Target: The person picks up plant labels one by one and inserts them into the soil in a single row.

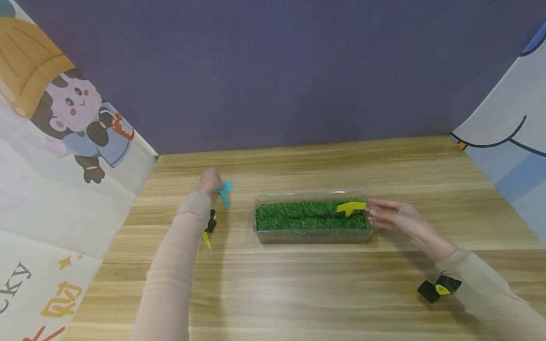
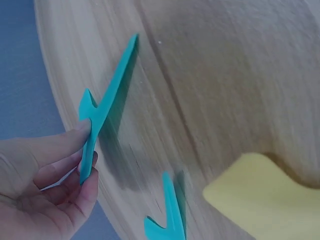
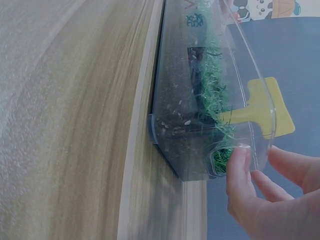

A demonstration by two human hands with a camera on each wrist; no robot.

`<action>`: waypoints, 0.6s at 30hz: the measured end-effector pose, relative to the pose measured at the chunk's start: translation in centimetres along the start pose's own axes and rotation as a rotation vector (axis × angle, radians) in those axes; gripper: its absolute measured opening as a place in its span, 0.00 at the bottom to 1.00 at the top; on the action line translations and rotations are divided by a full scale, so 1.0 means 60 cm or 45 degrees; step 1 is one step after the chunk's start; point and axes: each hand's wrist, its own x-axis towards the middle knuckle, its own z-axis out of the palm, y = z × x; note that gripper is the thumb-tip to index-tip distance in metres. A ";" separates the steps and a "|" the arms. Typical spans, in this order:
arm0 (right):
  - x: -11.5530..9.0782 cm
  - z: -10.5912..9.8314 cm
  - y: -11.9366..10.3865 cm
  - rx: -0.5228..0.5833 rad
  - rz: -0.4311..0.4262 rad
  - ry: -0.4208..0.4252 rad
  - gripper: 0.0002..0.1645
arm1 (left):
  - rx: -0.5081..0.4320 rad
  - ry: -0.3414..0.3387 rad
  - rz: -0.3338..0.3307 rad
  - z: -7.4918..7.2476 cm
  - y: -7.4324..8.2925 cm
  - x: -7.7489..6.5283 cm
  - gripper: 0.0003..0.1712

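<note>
One blue marker (image 2: 106, 104) pinched in left hand (image 1: 210, 181); right hand (image 1: 403, 220) grips planter (image 1: 313, 237) at end.

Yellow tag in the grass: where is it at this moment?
In the head view, the yellow tag stands in the grass near the right end of the clear box, just left of the right hand.

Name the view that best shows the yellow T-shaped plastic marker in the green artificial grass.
Right wrist: the yellow T-shaped plastic marker is largest there, crossbar and stem showing down to the green artificial grass. The head view shows it smaller, from above; the left wrist lacks it: its flat yellow plastic piece is another.
</note>
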 end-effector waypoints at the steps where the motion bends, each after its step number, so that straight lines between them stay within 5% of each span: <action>1: 0.000 0.000 0.000 -0.002 -0.001 -0.002 0.40 | -0.014 0.004 -0.012 -0.001 0.000 -0.001 0.13; 9: -0.001 0.001 0.000 -0.006 -0.003 -0.004 0.39 | -0.300 -0.013 -0.137 -0.009 0.006 -0.009 0.14; 18: -0.001 0.004 -0.003 0.021 0.006 -0.007 0.40 | -0.628 -0.063 -0.117 -0.016 0.011 -0.018 0.19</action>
